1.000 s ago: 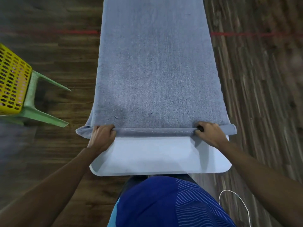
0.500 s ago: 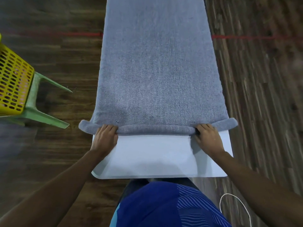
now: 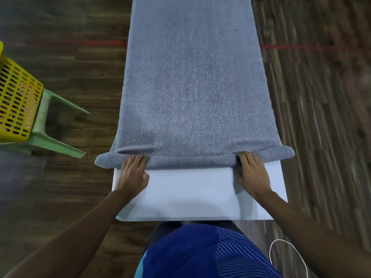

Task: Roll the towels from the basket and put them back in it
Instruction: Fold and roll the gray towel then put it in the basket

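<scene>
Grey towel flat along white table, near end rolled; roll fatter and further up than 0.5 s back. Yellow basket on green chair, well left. Left hand, right hand: straight fingers pressing roll.

- A long grey towel lies flat on the white table and covers most of its top.
- At the near end of the table, the towel is wound into a thin roll. The roll sticks out past both sides of the table.
- The left hand lies on the bare table top by its left side, with straight fingers touching the roll.
- The right hand does the same by the table's right side.
- A yellow basket with holes sits on a green seat, left of the table and apart from it.
- A white cord curls on the floor past the table's near right corner.
</scene>
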